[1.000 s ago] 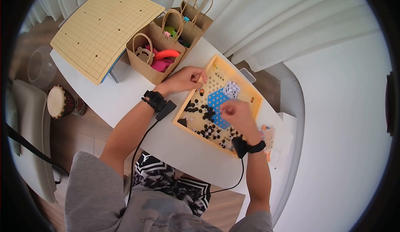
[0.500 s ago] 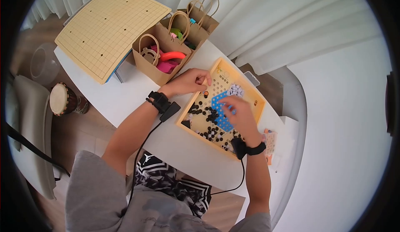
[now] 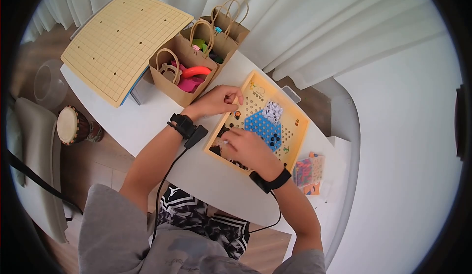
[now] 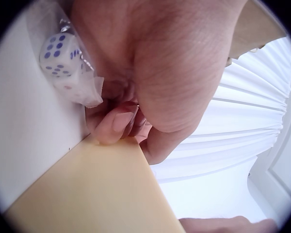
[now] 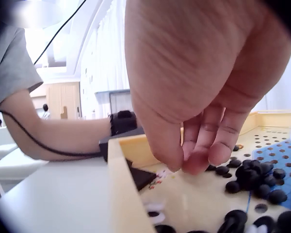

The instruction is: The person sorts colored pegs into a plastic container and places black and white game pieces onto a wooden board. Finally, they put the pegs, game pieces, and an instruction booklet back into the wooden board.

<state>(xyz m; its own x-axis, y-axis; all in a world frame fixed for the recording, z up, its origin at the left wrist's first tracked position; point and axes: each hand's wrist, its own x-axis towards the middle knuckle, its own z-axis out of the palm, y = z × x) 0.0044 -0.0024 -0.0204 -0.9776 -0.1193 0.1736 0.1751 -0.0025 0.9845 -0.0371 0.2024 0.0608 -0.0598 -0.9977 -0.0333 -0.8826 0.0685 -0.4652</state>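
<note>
One tray (image 4: 97,189), left hand (image 3: 214,100) clamped on its rim, two bagged dice (image 4: 56,52) alongside; right hand (image 3: 253,151) near black pieces (image 5: 250,175), fingertips close together, hold unclear.

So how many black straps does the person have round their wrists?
2. One black strap is round the wrist of the left hand, the other round that of the right hand. I see no others.

Room above blue hexagon (image 3: 256,123), but tray rim (image 5: 123,184) & blk pcs (image 5: 251,175) block low passes nr R hand (image 5: 199,82).
</note>
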